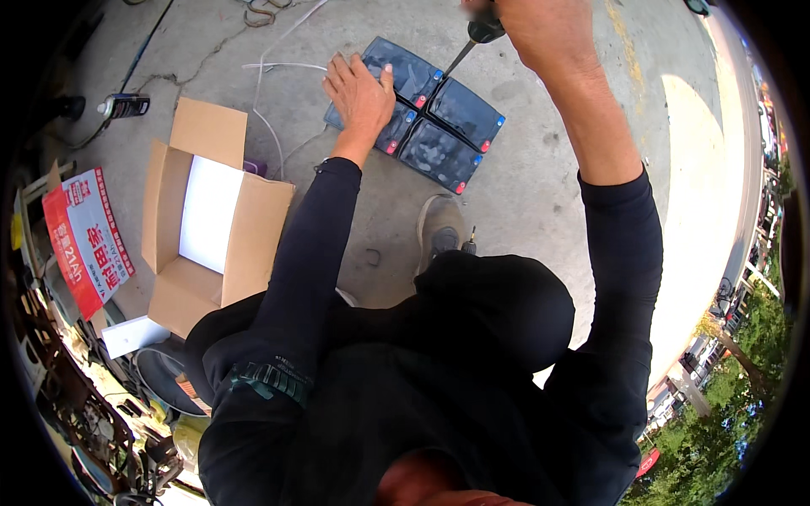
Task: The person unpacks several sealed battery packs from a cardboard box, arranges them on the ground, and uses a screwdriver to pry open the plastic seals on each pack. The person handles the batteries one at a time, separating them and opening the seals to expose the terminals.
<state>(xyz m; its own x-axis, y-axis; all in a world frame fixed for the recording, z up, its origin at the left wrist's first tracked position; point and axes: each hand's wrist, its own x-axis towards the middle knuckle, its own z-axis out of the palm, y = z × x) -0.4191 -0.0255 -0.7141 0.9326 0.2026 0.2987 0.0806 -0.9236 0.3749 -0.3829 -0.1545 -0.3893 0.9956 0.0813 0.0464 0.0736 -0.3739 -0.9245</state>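
Note:
Several black block-shaped batteries [439, 153] with red and blue terminals stand side by side on the concrete. My left hand [361, 94] lies over the left batteries, fingers stretched out and pressing on their tops. At the top edge, my right hand [540, 34] is closed round the dark handle of a screwdriver [483, 32]. Its thin shaft slants down to the left, and the tip ends by the blue terminal of the far battery [405, 69]. Whether the tip touches the terminal I cannot tell. Part of the right hand is cut off by the picture's edge.
An open cardboard box [257, 232] with a white inside panel stands to my left. Beyond it are a printed red and white carton [89, 240] and a spray can [126, 105]. White cord [268, 126] runs behind the batteries. My shoe [440, 223] is close in front.

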